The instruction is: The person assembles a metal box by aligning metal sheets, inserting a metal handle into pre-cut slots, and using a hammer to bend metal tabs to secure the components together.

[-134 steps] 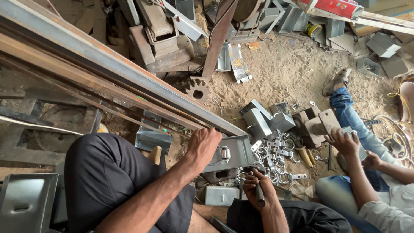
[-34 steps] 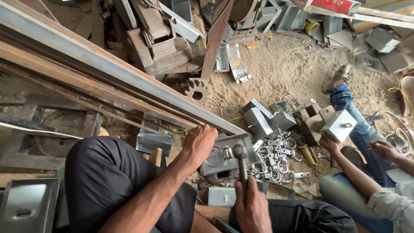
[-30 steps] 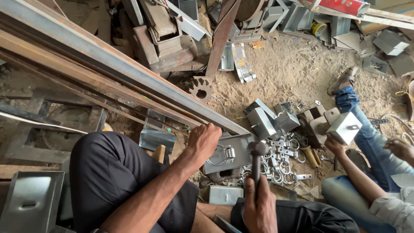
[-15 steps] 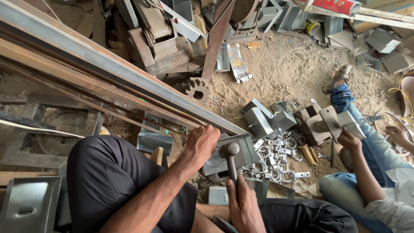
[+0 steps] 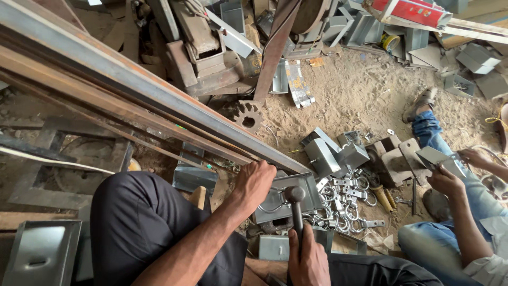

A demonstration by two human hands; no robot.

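Note:
My left hand (image 5: pixel 255 181) presses down on the near-left edge of a grey sheet-metal box (image 5: pixel 288 197) that lies on the sandy ground with a wire ring on its face. My right hand (image 5: pixel 308 260) grips the handle of a hammer (image 5: pixel 296 204); its round head rests on or just above the box. A second small metal box (image 5: pixel 275 247) lies just below the first, by my right wrist. My legs in dark trousers fill the lower frame.
A pile of metal rings and brackets (image 5: pixel 344 204) lies right of the box. Long rusty steel beams (image 5: pixel 137 100) run diagonally at left. Another person in jeans sits at right, their hands (image 5: pixel 447 180) holding a bent metal plate (image 5: pixel 439 159). Scrap metal and a gear (image 5: pixel 248 115) lie behind.
My right hand has swung the hammer up and down over the box, and the head is down on it again. My left hand has stayed on the box. The other person keeps handling a metal plate.

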